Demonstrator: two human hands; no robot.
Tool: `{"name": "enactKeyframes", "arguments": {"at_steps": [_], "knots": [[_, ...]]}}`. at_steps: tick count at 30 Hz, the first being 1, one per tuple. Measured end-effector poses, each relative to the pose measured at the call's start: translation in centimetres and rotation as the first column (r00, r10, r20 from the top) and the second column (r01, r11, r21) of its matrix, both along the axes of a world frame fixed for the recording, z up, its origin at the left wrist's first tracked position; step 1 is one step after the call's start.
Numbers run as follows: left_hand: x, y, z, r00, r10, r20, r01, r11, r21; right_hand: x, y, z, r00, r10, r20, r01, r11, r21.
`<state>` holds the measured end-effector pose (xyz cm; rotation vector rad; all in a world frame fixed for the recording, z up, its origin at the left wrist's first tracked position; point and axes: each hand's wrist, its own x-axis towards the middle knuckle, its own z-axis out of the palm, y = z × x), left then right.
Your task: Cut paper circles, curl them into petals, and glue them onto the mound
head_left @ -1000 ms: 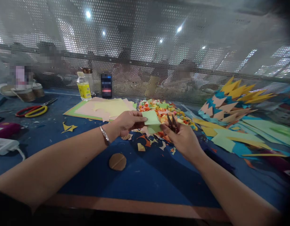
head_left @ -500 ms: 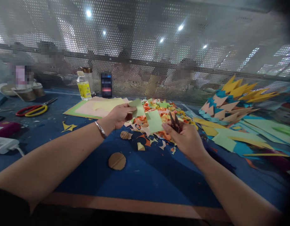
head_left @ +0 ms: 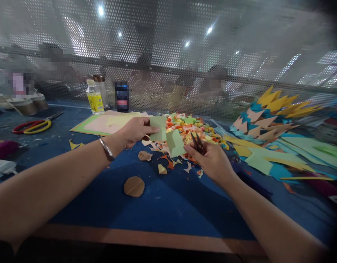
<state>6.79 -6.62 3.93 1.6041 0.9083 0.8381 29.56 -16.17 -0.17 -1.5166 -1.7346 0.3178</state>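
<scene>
My left hand [head_left: 135,131] pinches a green paper square [head_left: 157,126], its index finger lying across the sheet. In my right hand [head_left: 216,160] is a small pair of dark scissors [head_left: 197,141], blades pointing up and to the left. The thumb and fingers of that same hand also grip a lighter green paper piece [head_left: 175,143] by its right edge. Both papers are held close together, above a heap of colourful paper scraps [head_left: 188,122]. A cardboard disc [head_left: 134,186] and a smaller cardboard piece [head_left: 144,156] lie below them on the blue table.
To the right stand a spiky layered paper model [head_left: 263,118] and strips of coloured paper [head_left: 263,160]. Stacked sheets [head_left: 87,126], a bottle [head_left: 95,98] and a phone [head_left: 121,96] are farther back. Red-and-yellow scissors [head_left: 37,126] lie left. A perforated metal screen [head_left: 163,51] closes the back.
The green paper in my left hand has turned to show more of its face, with the index finger now stretched over it. My right hand shifted slightly left; the whole view moved a little.
</scene>
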Motion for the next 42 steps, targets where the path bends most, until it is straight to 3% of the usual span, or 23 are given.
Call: {"name": "enactKeyframes", "arguments": {"at_steps": [3,6,8,9,10,12,14,16,19,22,25,32,42], "knots": [[-2.3,-0.3,0.8,0.964,-0.015,-0.264,0.072,0.976,0.207,0.0,0.1,-0.2,1.0,0.019,-0.02,-0.02,0.999,-0.029],[-5.4,-0.1,1.4,0.784,0.157,-0.601,0.099,0.924,0.37,-0.2,-0.1,-0.1,0.997,0.048,-0.063,-0.051,0.997,-0.058],[-6.7,-0.1,1.4,0.659,0.222,-0.719,0.152,0.896,0.416,-0.4,-0.3,0.0,0.995,0.06,-0.077,-0.065,0.996,-0.065],[-6.8,-0.2,1.3,0.643,0.259,-0.721,0.154,0.878,0.453,-0.6,-0.3,0.1,0.995,0.061,-0.08,-0.066,0.996,-0.063],[-6.7,-0.4,1.1,0.671,0.286,-0.684,0.133,0.861,0.491,-0.7,-0.4,0.1,0.995,0.061,-0.083,-0.066,0.996,-0.061],[-5.4,-1.2,0.6,0.828,0.214,-0.519,0.062,0.883,0.465,-0.9,-0.4,0.2,0.993,0.062,-0.104,-0.068,0.996,-0.054],[-3.3,-2.1,0.0,0.96,0.055,-0.274,0.015,0.969,0.247,-1.0,-0.4,0.2,0.988,0.076,-0.133,-0.084,0.995,-0.057],[-0.9,-3.0,-0.8,0.998,-0.024,-0.052,0.026,0.999,0.037,-1.1,-0.3,0.2,0.983,0.1,-0.155,-0.112,0.991,-0.069],[1.7,-3.9,-1.7,0.986,-0.033,0.164,0.064,0.981,-0.185,-1.2,-0.4,0.3,0.978,0.133,-0.159,-0.148,0.985,-0.088],[2.7,-4.3,-2.2,0.974,-0.094,0.205,0.154,0.94,-0.304,-1.3,-0.6,0.3,0.976,0.145,-0.16,-0.159,0.984,-0.083],[2.5,-4.5,-2.3,0.983,-0.065,0.173,0.123,0.927,-0.353,-1.3,-0.7,0.3,0.969,0.13,-0.211,-0.154,0.983,-0.105],[2.0,-4.5,-2.3,0.954,0.075,0.29,0.069,0.888,-0.454,-1.0,-1.2,0.4,0.921,0.171,-0.351,-0.23,0.964,-0.135],[2.1,-4.9,-2.8,0.898,0.045,0.438,0.169,0.883,-0.438,-1.4,-1.7,1.0,0.98,0.173,-0.098,-0.186,0.972,-0.143]]}}
